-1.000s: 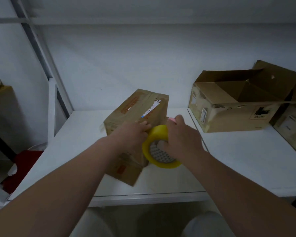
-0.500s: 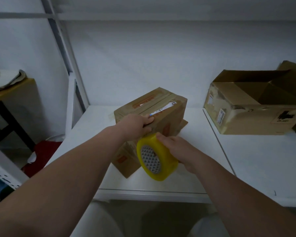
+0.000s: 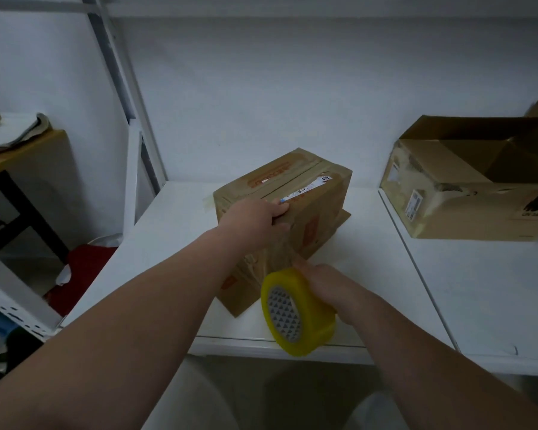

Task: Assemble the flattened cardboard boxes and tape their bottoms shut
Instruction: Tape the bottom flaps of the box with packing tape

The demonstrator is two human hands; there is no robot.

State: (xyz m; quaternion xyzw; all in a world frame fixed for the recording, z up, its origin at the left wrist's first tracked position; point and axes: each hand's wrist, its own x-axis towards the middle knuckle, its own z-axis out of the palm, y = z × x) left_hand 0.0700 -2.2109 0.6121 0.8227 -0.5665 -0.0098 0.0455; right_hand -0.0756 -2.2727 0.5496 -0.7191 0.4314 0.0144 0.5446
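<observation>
A person stands at a white bench [image 3: 448, 290], taping a closed cardboard box [image 3: 295, 203] that sits toward the front left of the bench, turned at an angle with one bottom corner near the front edge. The left hand [image 3: 255, 217] grips the box's near top edge, fingers curled over it. The right hand [image 3: 326, 280] grips a yellow tape roll [image 3: 295, 311], held low in front of the box and partly out past the bench's front edge. A clear tape strip [image 3: 280, 246] stretches from under the left hand down to the roll.

Likely risks: the pull on the tape may drag the light box toward the front edge if the left hand eases off. The free span of tape looks wrinkled and may fold onto itself or land crooked, off the seam. If the roll slips, it probably falls to the floor, not the bench.

Room to move: a wall stands behind the box and a white shelf post [image 3: 121, 88] rises to the left. To the right, bare bench separates the box from an open cardboard box [image 3: 466, 187], well apart
</observation>
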